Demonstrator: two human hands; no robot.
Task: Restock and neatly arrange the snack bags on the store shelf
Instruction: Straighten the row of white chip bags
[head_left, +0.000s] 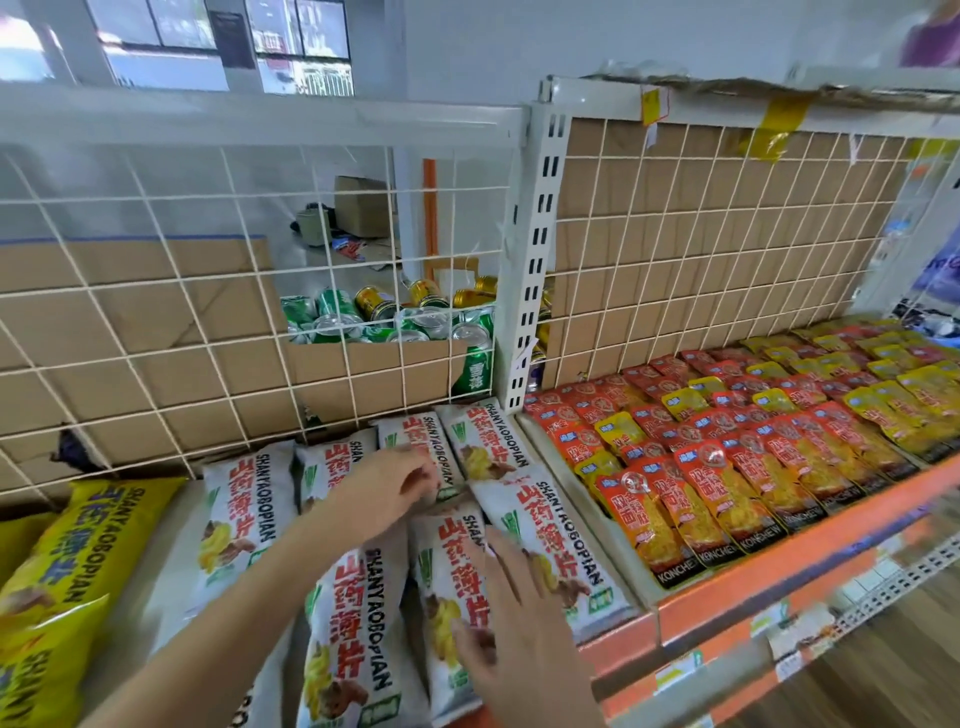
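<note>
Right hand (514, 639) lies flat, fingers spread, on white pillow-shaped foil snack bags (358, 613) at front of beige metal store shelf (156, 545); left hand (384, 491) at rear row, grip unclear in blur; bags prob. light, puffy, slick, so pinch end seams.

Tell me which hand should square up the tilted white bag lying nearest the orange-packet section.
Right. The right hand rests flat, fingers straight, at the left side of that white bag. The left hand lies further back and to the left, on the rear-row bags.
</note>
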